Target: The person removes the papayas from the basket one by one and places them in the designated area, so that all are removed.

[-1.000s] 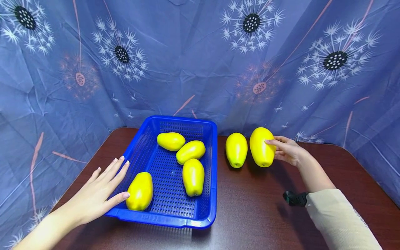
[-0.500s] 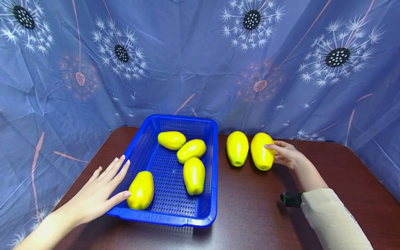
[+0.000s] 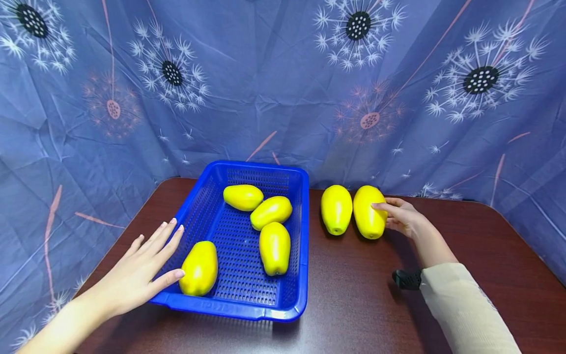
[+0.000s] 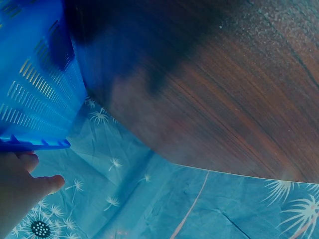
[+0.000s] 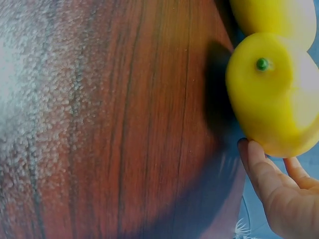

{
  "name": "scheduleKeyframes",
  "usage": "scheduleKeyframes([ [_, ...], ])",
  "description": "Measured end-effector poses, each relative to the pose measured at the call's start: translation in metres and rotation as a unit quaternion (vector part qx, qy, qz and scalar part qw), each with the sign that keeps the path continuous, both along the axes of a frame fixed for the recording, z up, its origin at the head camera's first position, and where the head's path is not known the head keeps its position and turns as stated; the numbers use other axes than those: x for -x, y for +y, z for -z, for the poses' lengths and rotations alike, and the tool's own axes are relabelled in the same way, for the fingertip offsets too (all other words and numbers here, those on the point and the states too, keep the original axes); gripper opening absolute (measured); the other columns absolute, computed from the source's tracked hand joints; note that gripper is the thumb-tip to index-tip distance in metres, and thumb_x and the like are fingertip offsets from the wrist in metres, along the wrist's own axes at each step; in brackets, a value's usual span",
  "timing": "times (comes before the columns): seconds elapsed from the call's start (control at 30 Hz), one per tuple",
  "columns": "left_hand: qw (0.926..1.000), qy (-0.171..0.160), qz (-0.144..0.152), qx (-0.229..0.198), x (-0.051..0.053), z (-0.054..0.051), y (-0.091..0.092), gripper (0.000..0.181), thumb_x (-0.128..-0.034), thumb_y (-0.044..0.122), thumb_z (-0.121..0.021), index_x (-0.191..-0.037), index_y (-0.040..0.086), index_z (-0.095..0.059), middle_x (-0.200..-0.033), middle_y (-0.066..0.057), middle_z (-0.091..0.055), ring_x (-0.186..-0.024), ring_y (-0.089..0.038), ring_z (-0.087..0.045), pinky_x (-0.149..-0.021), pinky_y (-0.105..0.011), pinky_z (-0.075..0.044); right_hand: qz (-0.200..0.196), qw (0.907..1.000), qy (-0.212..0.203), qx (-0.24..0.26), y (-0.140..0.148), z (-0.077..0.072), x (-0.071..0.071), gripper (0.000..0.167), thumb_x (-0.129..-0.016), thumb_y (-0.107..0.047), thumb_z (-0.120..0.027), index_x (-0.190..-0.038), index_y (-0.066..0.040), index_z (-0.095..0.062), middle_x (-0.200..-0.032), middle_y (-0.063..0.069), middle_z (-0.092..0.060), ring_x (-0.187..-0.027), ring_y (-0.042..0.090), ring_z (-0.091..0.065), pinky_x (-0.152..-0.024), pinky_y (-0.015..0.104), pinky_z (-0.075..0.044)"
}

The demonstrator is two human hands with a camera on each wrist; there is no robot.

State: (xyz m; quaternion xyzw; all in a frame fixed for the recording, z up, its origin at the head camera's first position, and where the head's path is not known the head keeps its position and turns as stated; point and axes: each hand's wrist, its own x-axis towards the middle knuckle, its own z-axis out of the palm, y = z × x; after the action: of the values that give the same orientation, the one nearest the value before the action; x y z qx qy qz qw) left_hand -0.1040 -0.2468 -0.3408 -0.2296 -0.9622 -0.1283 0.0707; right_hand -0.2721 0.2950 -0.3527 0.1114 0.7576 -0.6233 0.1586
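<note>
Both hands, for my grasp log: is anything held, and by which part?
The right hand holds the rightmost yellow fruit by its right side. The left hand, spread at the rim of the blue basket, appears to grip nothing.

Fruits yellow, 1 w/ grn stem nub, basket solid blue, tabletop dk red-brn w/ blk grain streaks, sleeve cream, cloth past tabletop's far edge blue w/ pink & blk-centred wht dandelions.

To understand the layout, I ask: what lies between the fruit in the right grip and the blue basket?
In the head view, one other yellow fruit, then a bare strip of table beside the blue basket.
</note>
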Motion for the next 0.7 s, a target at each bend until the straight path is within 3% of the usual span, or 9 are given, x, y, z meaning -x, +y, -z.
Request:
scheduleKeyframes([
  [0.17, 1.0000, -0.005, -0.002, 0.001, -0.0003, -0.0001, 0.0010, 0.075, -0.0922, 0.043, -0.052, -0.150, 0.011, -0.017, -0.155, -0.014, -0.012, -0.142, -0.030, -0.006, -0.108, -0.057, 0.002, 0.003, 0.9999, 0.007, 0.008, 0.0003, 0.0013, 0.0014, 0.089, -0.087, -0.029, -0.064, -0.147, 0.003, -0.005, -0.104, 0.004, -0.046, -0.072, 0.007, -0.059, -0.069, 0.024, -0.052],
  [0.4, 1.0000, 0.005, 0.001, -0.001, -0.0007, -0.0002, 0.0005, 0.074, -0.0922, 0.042, -0.053, -0.150, 0.010, -0.018, -0.155, -0.014, -0.013, -0.142, -0.028, -0.004, -0.108, -0.057, 0.002, -0.005, 0.9995, 0.009, 0.030, 0.0019, 0.0008, 0.0030, 0.087, -0.089, -0.027, -0.062, -0.148, 0.001, -0.004, -0.090, -0.006, -0.053, -0.073, 0.007, -0.061, -0.070, 0.026, -0.052],
  [0.7, 1.0000, -0.001, 0.000, 0.002, 0.0001, -0.0016, 0.0009, 0.074, -0.0922, 0.043, -0.052, -0.149, 0.009, -0.020, -0.155, -0.014, -0.013, -0.142, -0.029, -0.005, -0.108, -0.058, 0.001, 0.001, 0.9999, 0.007, 0.013, 0.0056, -0.0060, 0.0003, 0.088, -0.088, -0.029, -0.064, -0.148, 0.001, -0.007, -0.125, 0.012, -0.041, -0.074, 0.002, -0.060, -0.074, 0.026, -0.051],
])
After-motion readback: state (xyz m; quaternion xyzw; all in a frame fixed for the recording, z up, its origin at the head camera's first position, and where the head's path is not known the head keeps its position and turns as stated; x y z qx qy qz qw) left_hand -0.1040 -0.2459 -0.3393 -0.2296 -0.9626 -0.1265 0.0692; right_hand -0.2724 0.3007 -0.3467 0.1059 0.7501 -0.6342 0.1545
